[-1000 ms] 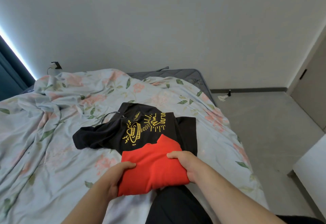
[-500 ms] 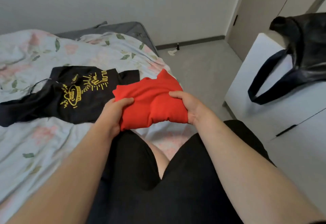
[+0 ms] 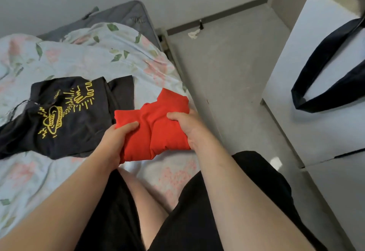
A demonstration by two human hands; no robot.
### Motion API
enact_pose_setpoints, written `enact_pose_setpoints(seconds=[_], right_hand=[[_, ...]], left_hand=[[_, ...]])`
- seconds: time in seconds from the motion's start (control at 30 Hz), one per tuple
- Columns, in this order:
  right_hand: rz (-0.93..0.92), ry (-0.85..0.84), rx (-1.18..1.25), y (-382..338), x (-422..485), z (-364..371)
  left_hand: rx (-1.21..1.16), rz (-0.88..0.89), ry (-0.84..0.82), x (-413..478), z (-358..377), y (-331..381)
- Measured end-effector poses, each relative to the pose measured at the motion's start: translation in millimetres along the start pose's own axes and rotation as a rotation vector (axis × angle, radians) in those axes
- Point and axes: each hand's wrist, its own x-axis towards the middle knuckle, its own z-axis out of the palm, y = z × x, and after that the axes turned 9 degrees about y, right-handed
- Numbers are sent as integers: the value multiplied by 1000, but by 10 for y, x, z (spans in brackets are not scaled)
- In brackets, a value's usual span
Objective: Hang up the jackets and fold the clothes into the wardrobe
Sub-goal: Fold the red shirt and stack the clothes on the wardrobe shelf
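A folded red garment [image 3: 156,124] is held up just above the bed's edge between both hands. My left hand [image 3: 116,140] grips its left side, thumb on top. My right hand [image 3: 187,126] grips its right side, fingers curled over the fabric. To the left, a black T-shirt with a yellow print [image 3: 65,112] lies spread flat on the floral bedcover [image 3: 98,57].
A white cabinet [image 3: 320,69] stands to the right with a dark bag strap [image 3: 324,69] hanging over it. Grey floor [image 3: 227,69] runs between bed and cabinet, with a small white scrap by the skirting. My legs in black shorts fill the bottom of the view.
The red garment has been lifted off the black T-shirt and carried to the right, towards the bed's edge. The view has swung right, bringing the white cabinet and bag into sight.
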Motion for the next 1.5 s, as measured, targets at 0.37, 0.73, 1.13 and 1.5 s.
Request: enact_pose_setpoints(seconds=[0.37, 0.73, 1.13, 1.5], right_hand=[[46, 83, -239, -260, 402, -572], [96, 29, -260, -1544, 287, -1451], [-46, 91, -339, -3568, -602, -1902], [-252, 114, -337, -5120, -1076, -1843]], left_hand=[[24, -176, -116, 142, 764, -55], [-20, -151, -211, -383, 1392, 1223], [-171, -23, -248, -1647, 1689, 2809], [-268, 30, -299, -2138, 1823, 4153]])
